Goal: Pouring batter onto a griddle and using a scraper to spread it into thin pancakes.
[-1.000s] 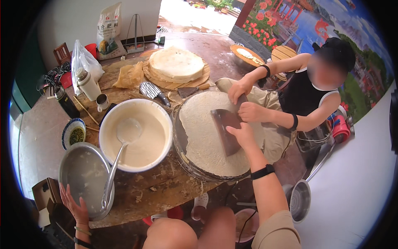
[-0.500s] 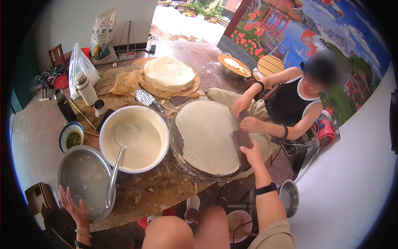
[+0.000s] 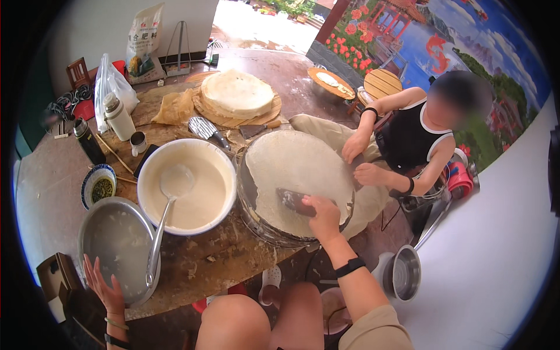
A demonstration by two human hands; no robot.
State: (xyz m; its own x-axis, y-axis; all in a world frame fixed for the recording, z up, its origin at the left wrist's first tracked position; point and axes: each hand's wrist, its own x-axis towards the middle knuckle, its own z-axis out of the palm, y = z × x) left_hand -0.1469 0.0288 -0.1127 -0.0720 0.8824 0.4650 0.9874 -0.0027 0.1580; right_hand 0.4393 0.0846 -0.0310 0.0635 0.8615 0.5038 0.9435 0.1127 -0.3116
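Observation:
My right hand (image 3: 324,217) grips a dark flat scraper (image 3: 290,200), which lies against a thin, pale round of batter (image 3: 294,160). That round covers most of a dark circular griddle (image 3: 248,189). My left hand (image 3: 106,290) is open, fingers spread, at the near left side of a steel basin (image 3: 87,224) of cloudy liquid. Between basin and griddle stands a white bowl (image 3: 231,201) of batter. A metal ladle (image 3: 155,252) rests in it, its handle overhanging the basin. Across the griddle, a co-worker's hands (image 3: 363,163) hold a dark flat piece at its right edge.
A stack of pale flatbreads (image 3: 238,93) sits on a round board behind the griddle. A striped-blade knife (image 3: 204,128) and a wooden-handled scraper (image 3: 256,128) lie nearby. Flasks (image 3: 118,119), a cup (image 3: 138,141) and a patterned bowl (image 3: 99,184) occupy the table's left.
My right hand has moved left with the scraper, from the griddle's right edge to over the batter round. My left hand stays by the basin. The co-worker's hands shifted slightly right.

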